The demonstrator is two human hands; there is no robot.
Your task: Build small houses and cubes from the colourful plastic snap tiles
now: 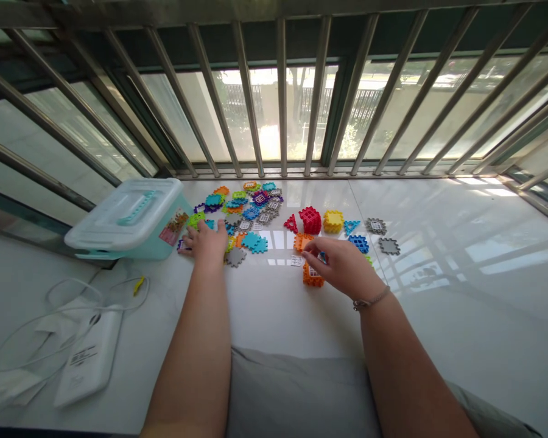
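My left hand (206,241) lies with its fingers spread over the left side of a pile of colourful notched plastic building tiles (251,213). Turquoise tiles (254,242) and a grey tile (235,257) are just to its right. My right hand (340,260) is bent, thumb and fingertips drawn together, over orange tile blocks (313,277). A bit of blue shows at its fingers, but what they grip is mostly hidden. A small white window piece (296,260) lies to the left of these fingertips.
Beyond my right hand are a red block (310,220), a yellow stack (333,221), blue tiles (358,244) and grey tiles (389,246). A lidded turquoise box (128,216) stands left. A white power strip (91,359) with cables lies nearer. Metal bars (282,97) line the window.
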